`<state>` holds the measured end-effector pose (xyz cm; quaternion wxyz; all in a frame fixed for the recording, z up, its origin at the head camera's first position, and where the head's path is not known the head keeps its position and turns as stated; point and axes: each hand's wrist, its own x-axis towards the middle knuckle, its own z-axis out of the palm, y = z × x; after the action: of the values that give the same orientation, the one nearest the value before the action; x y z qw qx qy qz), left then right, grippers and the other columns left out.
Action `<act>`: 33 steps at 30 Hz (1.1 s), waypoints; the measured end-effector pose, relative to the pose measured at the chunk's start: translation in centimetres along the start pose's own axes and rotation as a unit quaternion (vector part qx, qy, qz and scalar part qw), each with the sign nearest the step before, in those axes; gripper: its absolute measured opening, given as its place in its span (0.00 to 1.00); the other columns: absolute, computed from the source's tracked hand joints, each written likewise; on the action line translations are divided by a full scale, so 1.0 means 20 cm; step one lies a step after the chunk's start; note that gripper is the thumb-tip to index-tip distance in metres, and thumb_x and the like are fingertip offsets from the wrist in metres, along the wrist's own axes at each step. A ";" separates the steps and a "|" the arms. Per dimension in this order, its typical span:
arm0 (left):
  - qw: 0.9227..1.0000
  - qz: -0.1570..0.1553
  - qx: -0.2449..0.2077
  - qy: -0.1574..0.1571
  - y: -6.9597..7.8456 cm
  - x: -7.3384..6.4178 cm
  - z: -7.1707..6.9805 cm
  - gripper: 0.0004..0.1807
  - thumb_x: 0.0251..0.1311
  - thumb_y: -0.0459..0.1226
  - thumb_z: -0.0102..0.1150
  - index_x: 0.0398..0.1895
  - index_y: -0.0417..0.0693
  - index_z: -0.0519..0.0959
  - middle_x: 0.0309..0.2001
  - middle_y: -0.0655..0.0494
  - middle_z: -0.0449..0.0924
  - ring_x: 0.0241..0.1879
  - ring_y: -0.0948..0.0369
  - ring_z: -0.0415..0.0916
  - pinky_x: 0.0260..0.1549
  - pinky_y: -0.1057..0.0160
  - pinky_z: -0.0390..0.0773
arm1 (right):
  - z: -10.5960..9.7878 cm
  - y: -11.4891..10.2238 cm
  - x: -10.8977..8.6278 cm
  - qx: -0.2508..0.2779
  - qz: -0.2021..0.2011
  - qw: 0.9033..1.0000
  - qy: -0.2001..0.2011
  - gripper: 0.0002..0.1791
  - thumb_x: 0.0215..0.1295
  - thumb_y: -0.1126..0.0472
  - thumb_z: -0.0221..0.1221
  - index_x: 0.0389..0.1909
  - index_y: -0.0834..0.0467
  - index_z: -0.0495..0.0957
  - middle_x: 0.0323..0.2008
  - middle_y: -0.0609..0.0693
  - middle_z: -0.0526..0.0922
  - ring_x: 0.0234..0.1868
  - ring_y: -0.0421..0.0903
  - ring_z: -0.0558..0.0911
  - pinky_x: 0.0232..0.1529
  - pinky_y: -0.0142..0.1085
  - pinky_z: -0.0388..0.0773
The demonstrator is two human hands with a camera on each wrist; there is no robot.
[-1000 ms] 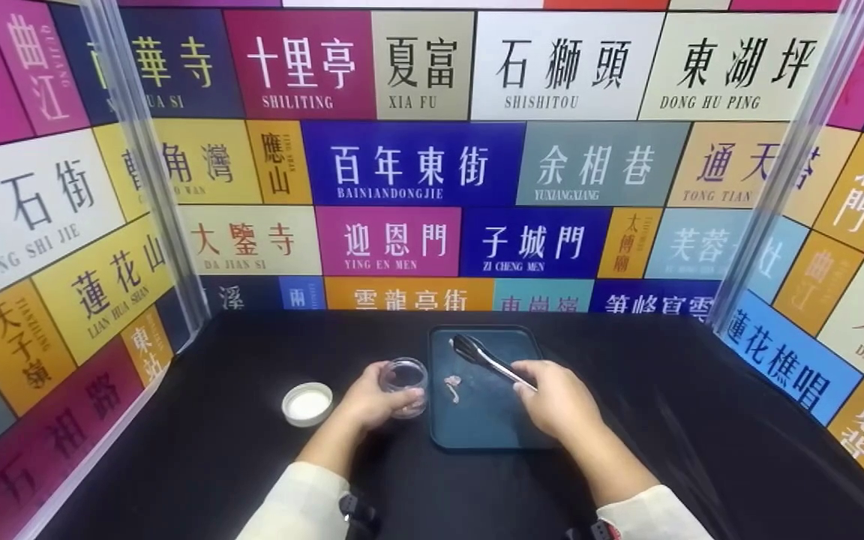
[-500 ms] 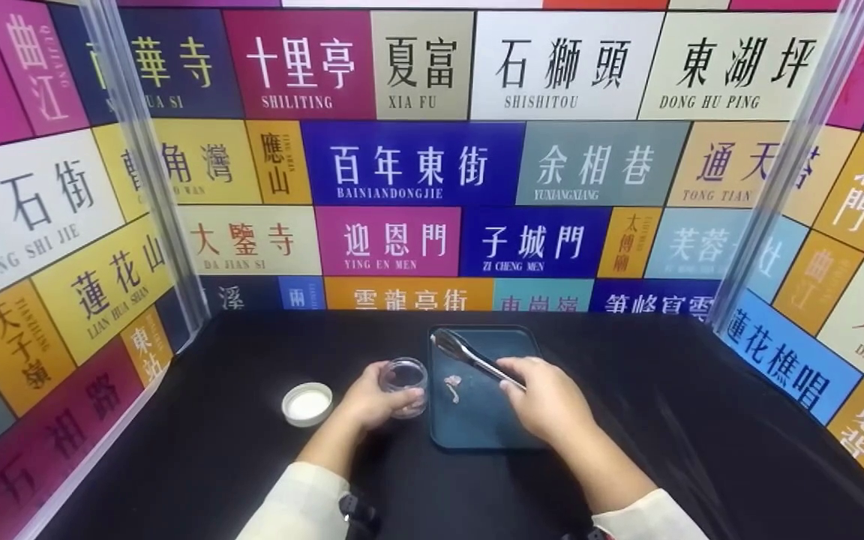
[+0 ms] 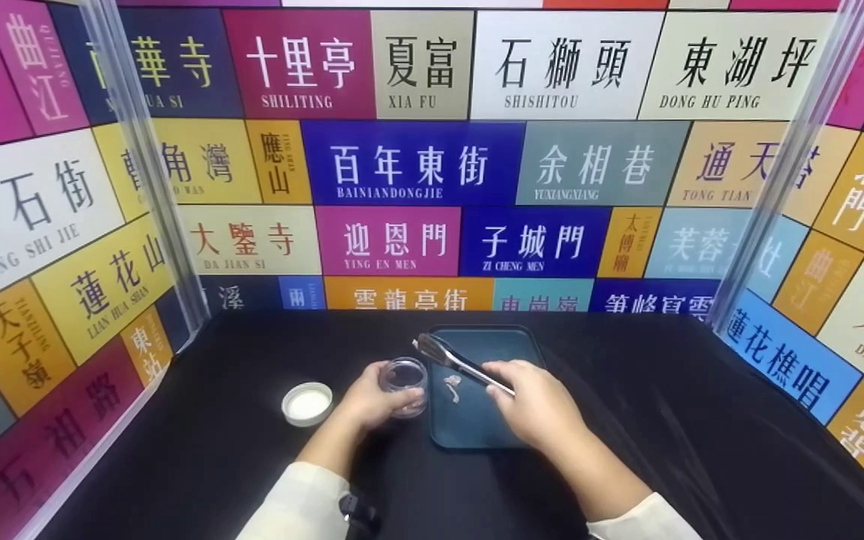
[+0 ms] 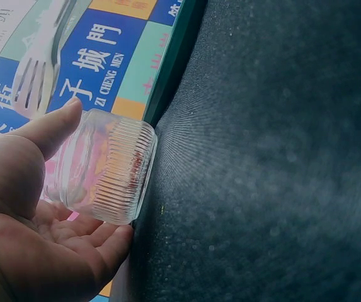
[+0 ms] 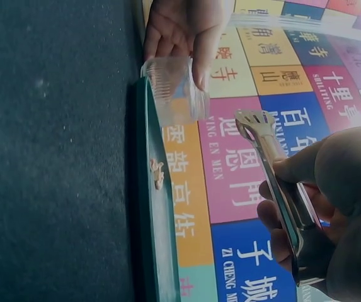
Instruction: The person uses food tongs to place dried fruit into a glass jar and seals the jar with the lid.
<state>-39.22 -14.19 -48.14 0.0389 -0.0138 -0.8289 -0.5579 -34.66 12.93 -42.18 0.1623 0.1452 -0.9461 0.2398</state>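
My left hand (image 3: 372, 401) holds a clear ribbed jar (image 4: 114, 167), thumb near its mouth and fingers round its side. The jar is uncapped and stands upright on the black cloth against the tray's left edge. In my right hand (image 3: 541, 405) I grip metal tongs (image 5: 278, 173), their slotted tips raised above and behind the jar's mouth. A small pale bit shows at the tongs' tip in the head view. Small pinkish-white scraps (image 3: 452, 388) lie on the left part of the blue-green tray (image 3: 484, 427).
A round lid (image 3: 307, 405) with a white inside lies face up on the black cloth (image 3: 244, 450), left of my left hand. Printed panels with coloured sign blocks (image 3: 417, 161) wall in the table at the back and both sides.
My right hand has carried the tongs leftward, from over the tray to close by the jar. My left hand, the jar, the lid and the scraps stay put.
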 end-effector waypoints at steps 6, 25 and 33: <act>1.000 0.002 -0.011 -0.003 0.00 0.00 0.00 0.48 0.56 0.42 0.82 0.75 0.34 0.67 0.68 0.32 0.78 0.68 0.41 0.77 0.76 0.42 0.71 | 0.00 -0.03 -0.01 0.004 0.000 1.000 -0.004 0.18 0.74 0.55 0.67 0.63 0.46 0.86 0.60 0.49 0.89 0.64 0.53 0.86 0.69 0.55 0.81; 0.998 0.006 -0.059 -0.028 0.01 -0.01 0.00 0.47 0.56 0.35 0.81 0.74 0.31 0.64 0.66 0.30 0.77 0.61 0.44 0.83 0.58 0.52 0.89 | 0.02 -0.09 -0.04 0.004 -0.028 1.000 -0.012 0.19 0.73 0.54 0.68 0.62 0.44 0.86 0.56 0.46 0.90 0.60 0.50 0.88 0.65 0.53 0.84; 0.999 0.006 -0.045 -0.019 0.01 -0.01 -0.01 0.46 0.56 0.36 0.81 0.74 0.32 0.66 0.66 0.31 0.78 0.64 0.43 0.81 0.65 0.48 0.84 | 0.01 -0.09 -0.03 0.006 -0.026 1.000 -0.015 0.20 0.72 0.53 0.69 0.64 0.45 0.86 0.57 0.46 0.90 0.61 0.50 0.88 0.67 0.53 0.83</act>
<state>-38.93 -14.18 -47.86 0.0254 -0.0312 -0.8036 -0.5938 -33.50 11.37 -41.93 0.1529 0.1739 -0.9431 0.2385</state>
